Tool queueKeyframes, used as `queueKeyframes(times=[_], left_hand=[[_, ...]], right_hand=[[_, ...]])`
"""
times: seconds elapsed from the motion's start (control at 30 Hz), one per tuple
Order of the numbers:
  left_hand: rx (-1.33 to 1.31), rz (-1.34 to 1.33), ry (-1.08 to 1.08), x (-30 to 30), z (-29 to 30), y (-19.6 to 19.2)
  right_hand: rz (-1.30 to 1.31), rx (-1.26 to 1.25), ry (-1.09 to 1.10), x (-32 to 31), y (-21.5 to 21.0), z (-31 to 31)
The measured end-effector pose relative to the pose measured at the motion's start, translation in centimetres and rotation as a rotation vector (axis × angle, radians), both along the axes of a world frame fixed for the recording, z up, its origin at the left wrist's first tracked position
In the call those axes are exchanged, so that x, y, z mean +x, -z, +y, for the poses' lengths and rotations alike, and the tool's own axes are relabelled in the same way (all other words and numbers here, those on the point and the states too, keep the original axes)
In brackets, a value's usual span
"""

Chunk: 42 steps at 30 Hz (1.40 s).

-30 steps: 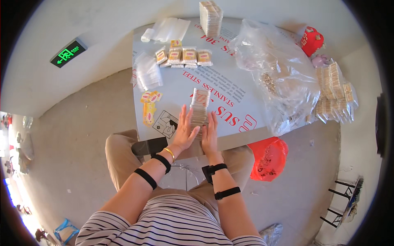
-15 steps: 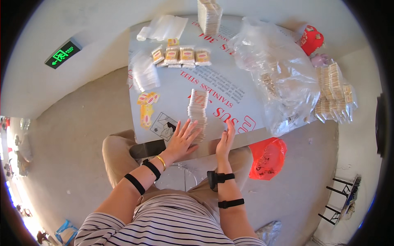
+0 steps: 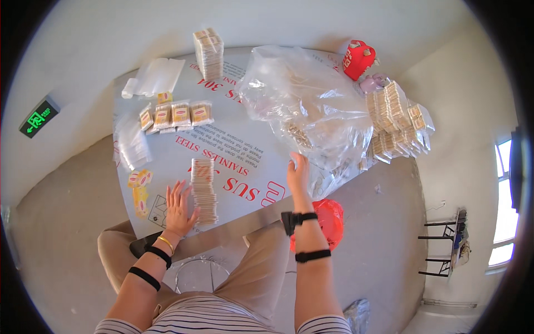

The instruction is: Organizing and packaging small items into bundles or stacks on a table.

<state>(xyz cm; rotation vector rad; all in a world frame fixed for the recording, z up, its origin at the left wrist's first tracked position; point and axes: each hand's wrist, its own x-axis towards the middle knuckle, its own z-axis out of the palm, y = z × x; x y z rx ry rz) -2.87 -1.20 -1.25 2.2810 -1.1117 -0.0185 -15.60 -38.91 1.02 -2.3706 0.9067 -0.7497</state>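
A narrow row of thin, pale sticks with white ends, like cotton swabs (image 3: 203, 192), runs away from the table's near edge. My left hand (image 3: 179, 214) lies along its left side, fingers spread and holding nothing. Farther right, my right hand (image 3: 298, 172) is raised by the near edge of a large clear plastic bag (image 3: 311, 106). Its fingers are loosely bent, with a gap to the thumb and nothing seen between them. Some tan sticks (image 3: 297, 135) show through the bag. Small packets with yellow labels (image 3: 181, 114) sit in a group beyond the row.
Yellow cards (image 3: 139, 192) and clear sleeves (image 3: 133, 142) lie on the table's left. A tall packet stack (image 3: 209, 54) stands at the back. Bundled packets (image 3: 397, 122) are piled on the right, near a red container (image 3: 359, 59). A red bag (image 3: 331, 222) hangs below the table edge.
The view has swung right. My right hand has moved away from the row of sticks toward the clear bag. My left hand has shifted to the row's left side.
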Motion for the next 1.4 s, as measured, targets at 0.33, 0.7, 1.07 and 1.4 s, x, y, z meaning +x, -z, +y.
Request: queueKeyframes(times=[0.33, 0.7, 1.07, 1.4], left_hand=[[0.039, 0.077, 0.047, 0.2, -0.5, -1.1], [0.057, 0.094, 0.060, 0.3, -0.3, -1.5], [0.045, 0.087, 0.047, 0.3, 0.3, -1.0], [-0.029, 0.049, 0.037, 0.0, -0.5, -0.7]], right_hand=[[0.458, 0.198, 0.386, 8.3, 7.2, -17.1], [0.442, 0.439, 0.433, 9.8, 9.1, -18.4], [0.022, 0.840, 0.180, 4.9, -0.7, -10.9], [0.335, 0.711, -0.029, 1.8, 0.0, 8.5]])
